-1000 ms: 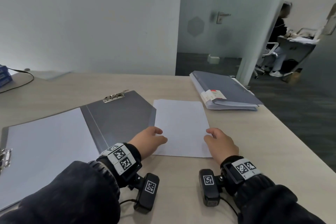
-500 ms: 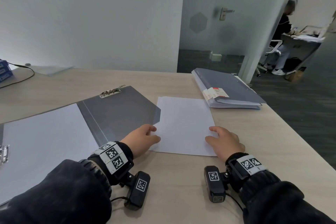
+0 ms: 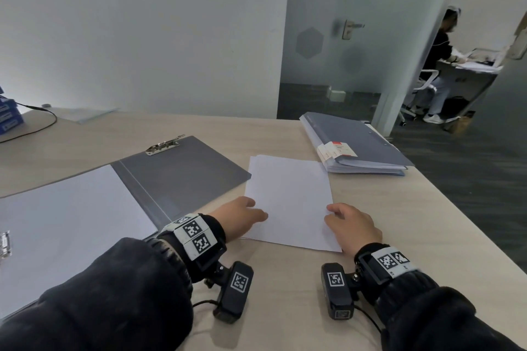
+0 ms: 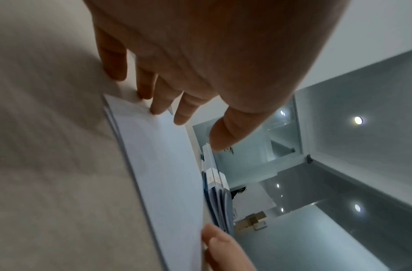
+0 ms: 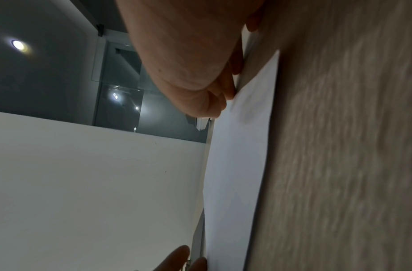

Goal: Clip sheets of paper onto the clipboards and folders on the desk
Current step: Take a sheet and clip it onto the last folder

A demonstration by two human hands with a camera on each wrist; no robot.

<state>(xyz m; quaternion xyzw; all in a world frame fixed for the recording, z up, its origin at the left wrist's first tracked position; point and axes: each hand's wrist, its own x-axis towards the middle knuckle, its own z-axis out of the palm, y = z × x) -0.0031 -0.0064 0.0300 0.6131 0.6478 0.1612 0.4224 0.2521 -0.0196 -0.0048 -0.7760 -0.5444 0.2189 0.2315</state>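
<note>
**A:** Where are the loose sheets?

**B:** The paper [image 3: 288,199] lies flat on the worktop [image 3: 399,236], at the centre of the head view, just right of the open folder [image 3: 182,177]. Its left edge meets or slightly overlaps the folder's right corner. From the left wrist view it looks like a thin stack, not a single sheet.

**A:** And the hands?

**B:** The left hand [image 3: 239,216] is at the lower left edge of the stack, fingers fairly straight, tips touching the edge and thumb held clear above the sheets. The right hand [image 3: 353,225] is at the lower right edge, fingers bent with tips against the paper. I can't tell whether either has a real grip or is only squaring the edges.

**A:** How will it handle?

**B:** I'd say light, limp and slippery. Sheets will likely fan apart or droop if lifted by one corner. Better to pinch both long sides, thumbs on top, fingers slid beneath, keeping the stack level.

**A:** Where should it go?

**B:** Probably under the metal clip [image 3: 165,145] at the folder's upper edge, upper left of centre. The folder's left half already carries a sheet [image 3: 71,214]. A closed folder [image 3: 356,145] waits at upper right.
</note>
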